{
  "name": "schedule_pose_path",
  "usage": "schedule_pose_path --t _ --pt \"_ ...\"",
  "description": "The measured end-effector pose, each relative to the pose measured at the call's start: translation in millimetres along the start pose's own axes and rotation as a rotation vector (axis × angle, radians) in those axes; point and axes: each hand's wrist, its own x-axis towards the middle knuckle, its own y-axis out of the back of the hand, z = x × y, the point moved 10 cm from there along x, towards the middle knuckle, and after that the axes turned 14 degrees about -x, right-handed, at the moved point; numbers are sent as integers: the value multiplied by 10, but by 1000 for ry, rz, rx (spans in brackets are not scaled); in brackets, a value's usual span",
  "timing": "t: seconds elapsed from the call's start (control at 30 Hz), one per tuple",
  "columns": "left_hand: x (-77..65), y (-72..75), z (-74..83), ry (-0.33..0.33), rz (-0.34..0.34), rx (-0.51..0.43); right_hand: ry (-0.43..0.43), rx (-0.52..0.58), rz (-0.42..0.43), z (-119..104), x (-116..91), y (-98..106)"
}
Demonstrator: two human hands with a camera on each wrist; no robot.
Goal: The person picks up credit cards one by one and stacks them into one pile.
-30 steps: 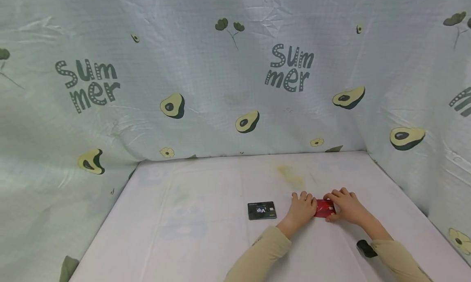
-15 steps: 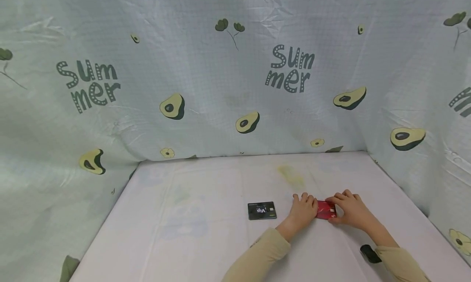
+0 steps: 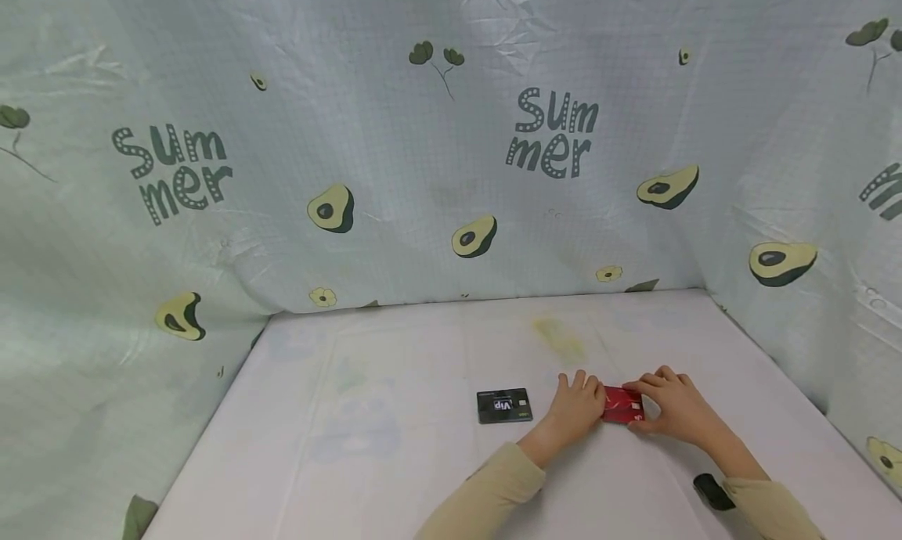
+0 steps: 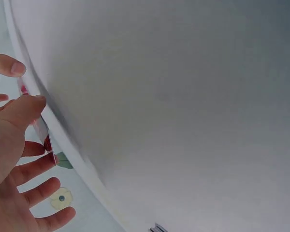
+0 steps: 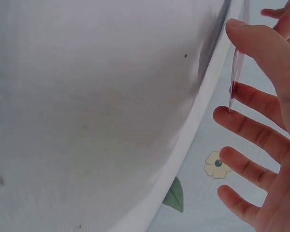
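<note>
A red bank card (image 3: pixel 623 405) with a chip lies flat between my two hands on the right half of the table in the head view. My left hand (image 3: pixel 576 405) pinches its left end, covering that part. Thumb and fingers of my right hand (image 3: pixel 671 407) grip the opposite end. In the left wrist view the card (image 4: pixel 42 128) shows edge-on between thumb and fingers. The right wrist view has the card (image 5: pixel 233 79) as a thin edge, with two fingertips against it. Left of both hands sits a black card (image 3: pixel 504 406) marked "Vip".
White cloth covers the table (image 3: pixel 380 477). Pale curtains with avocado prints (image 3: pixel 472 235) close off the back and both sides. A small black oval device (image 3: pixel 713 492) sits beside the right sleeve. A dark striped edge (image 4: pixel 157 228) peeks in at the bottom of the left wrist view.
My right hand has drawn slightly back and to the right, and its sleeve has moved with it. Both hands keep hold of the red bank card. The head view has shifted a little.
</note>
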Motion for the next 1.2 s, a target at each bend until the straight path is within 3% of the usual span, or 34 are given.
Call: schedule_pose_path --t 0.4,0.77,1.2 --pt "-70 128 -69 -36 24 -33 69 -23 138 -127 17 187" --pt "-180 274 -130 -38 139 -15 121 -16 207 -255 58 301" --pt "-333 320 -202 -28 124 -22 183 6 252 -426 109 385"
